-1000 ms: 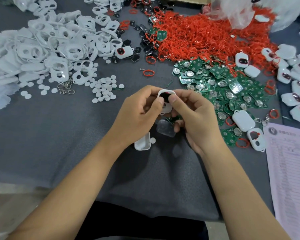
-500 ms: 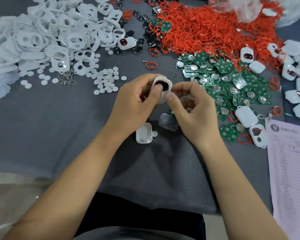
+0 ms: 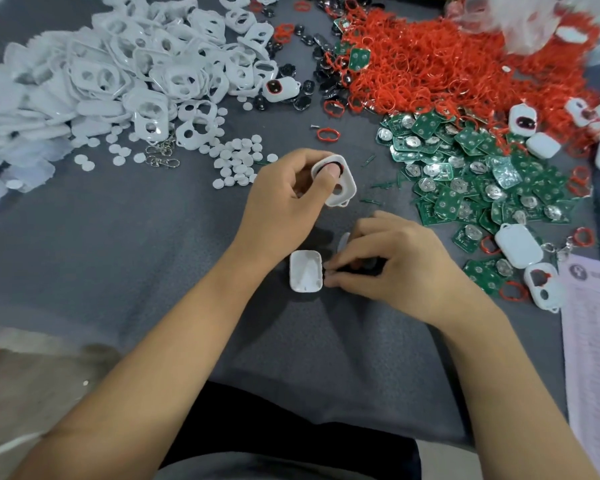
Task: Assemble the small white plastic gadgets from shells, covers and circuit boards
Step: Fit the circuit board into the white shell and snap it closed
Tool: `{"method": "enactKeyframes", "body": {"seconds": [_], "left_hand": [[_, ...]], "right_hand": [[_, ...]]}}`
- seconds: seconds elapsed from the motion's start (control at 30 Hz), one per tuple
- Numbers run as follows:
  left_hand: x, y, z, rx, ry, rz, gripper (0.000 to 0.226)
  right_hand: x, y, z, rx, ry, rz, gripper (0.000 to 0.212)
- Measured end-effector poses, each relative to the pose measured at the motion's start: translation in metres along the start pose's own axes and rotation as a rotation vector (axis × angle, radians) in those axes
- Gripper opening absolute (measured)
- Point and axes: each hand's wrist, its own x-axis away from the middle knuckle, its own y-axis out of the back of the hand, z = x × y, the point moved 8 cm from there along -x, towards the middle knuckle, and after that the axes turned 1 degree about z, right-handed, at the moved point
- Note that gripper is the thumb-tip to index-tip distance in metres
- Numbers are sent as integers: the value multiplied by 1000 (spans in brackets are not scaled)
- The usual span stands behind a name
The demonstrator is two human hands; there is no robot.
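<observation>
The two hands, joined on one part half a second ago, are now separated. The white cover (image 3: pixel 335 181) is retained by the left hand (image 3: pixel 284 206) alone, with the thumb pressed over its red-rimmed opening and the fingers curled behind it; it is held above the cloth. The right hand (image 3: pixel 392 268) has been lowered to the surface, where its fingertips are pinched together just beside an open white shell (image 3: pixel 305 270). What is pinched cannot be determined, as it is hidden by the fingers. The shell lies hollow side up; nothing can be made out inside it.

The work surface is covered by a grey cloth (image 3: pixel 101 254). A heap of white covers (image 3: pixel 136 74) is located at upper left, with small white discs (image 3: pixel 238 161) scattered below it. Red rings (image 3: pixel 440 64) are piled at upper right, and green circuit boards (image 3: pixel 471 174) are spread beneath them. A printed sheet (image 3: pixel 593 341) lies at the right edge.
</observation>
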Motion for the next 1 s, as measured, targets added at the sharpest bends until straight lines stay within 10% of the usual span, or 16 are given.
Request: {"method": "enactKeyframes", "body": {"seconds": [0.17, 0.47, 1.0], "left_hand": [[0, 0, 2, 97, 26, -6, 5], [1, -10, 4, 197, 58, 83, 15], [5, -18, 1, 115, 67, 136, 20]], "right_hand": [[4, 4, -8, -162, -87, -10, 14], [17, 41, -42, -668, -292, -624, 7], [9, 22, -41, -691, -446, -652, 4]]}}
